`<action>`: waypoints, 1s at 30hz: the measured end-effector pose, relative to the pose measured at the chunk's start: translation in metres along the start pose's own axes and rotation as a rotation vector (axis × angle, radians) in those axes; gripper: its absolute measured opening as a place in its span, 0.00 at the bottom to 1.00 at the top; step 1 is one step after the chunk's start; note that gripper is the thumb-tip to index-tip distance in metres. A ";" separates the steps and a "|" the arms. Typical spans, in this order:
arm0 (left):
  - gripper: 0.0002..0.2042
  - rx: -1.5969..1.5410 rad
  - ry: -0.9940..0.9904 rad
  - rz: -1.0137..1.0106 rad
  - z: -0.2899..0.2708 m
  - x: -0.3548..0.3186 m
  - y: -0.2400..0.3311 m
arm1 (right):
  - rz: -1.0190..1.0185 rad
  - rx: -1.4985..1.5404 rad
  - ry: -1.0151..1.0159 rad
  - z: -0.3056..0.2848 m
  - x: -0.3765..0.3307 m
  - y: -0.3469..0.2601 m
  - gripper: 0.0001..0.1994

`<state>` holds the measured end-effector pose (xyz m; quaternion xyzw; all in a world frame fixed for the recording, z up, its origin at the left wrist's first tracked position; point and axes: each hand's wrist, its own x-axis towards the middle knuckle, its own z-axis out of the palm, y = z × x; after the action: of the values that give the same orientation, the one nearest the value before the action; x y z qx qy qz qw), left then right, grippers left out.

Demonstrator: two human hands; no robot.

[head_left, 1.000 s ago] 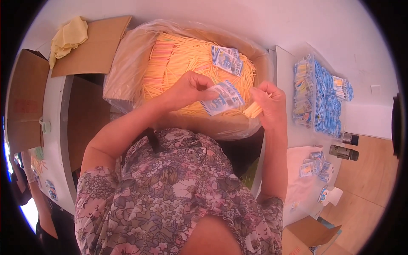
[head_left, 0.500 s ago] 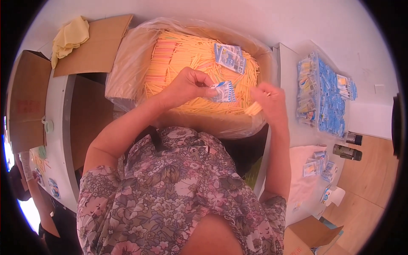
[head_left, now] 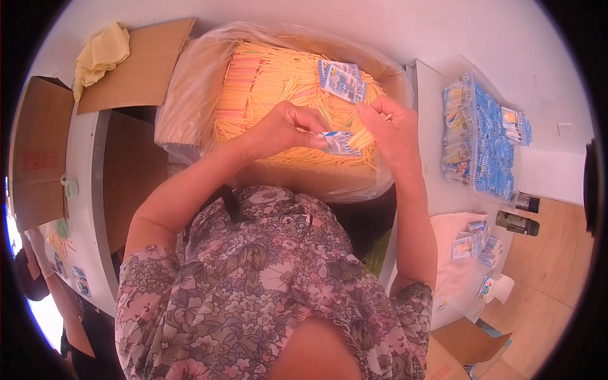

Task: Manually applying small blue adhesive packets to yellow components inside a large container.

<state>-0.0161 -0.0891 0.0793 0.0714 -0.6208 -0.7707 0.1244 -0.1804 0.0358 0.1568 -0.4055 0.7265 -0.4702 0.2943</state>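
Right hand (head_left: 391,132) has moved in toward the left hand (head_left: 291,130) since the earlier frame. Below them sits the box (head_left: 297,177), filled with yellow and pink sticks (head_left: 250,95). The left pinches a packet (head_left: 341,144) above it; the right curls around a bunch (head_left: 362,140) at the packet's right end; whether inside, I cannot tell.

1. A plain, pale wall (head_left: 329,14) runs across the far side and round to the right, tinged pink.
2. A small square plate (head_left: 564,130) sits on the wall at far right.
3. A white table (head_left: 437,190) stands on the right, another white table (head_left: 85,244) on the left.
4. Light-brown wooden boards (head_left: 548,272), thinly seamed, show at right.
5. Bright white light (head_left: 45,320) glares at near left.
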 end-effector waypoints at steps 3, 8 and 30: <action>0.04 0.014 0.007 -0.027 0.000 0.000 -0.001 | -0.136 -0.176 0.057 0.001 0.000 -0.005 0.11; 0.04 -0.026 0.026 -0.026 -0.002 0.000 -0.003 | -0.031 0.050 -0.002 -0.010 0.002 0.001 0.10; 0.06 0.001 0.006 -0.021 0.000 0.004 -0.008 | -0.164 -0.277 0.005 0.002 0.003 -0.016 0.11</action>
<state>-0.0208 -0.0891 0.0715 0.0803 -0.6199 -0.7716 0.1179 -0.1756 0.0290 0.1707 -0.4988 0.7497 -0.3890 0.1943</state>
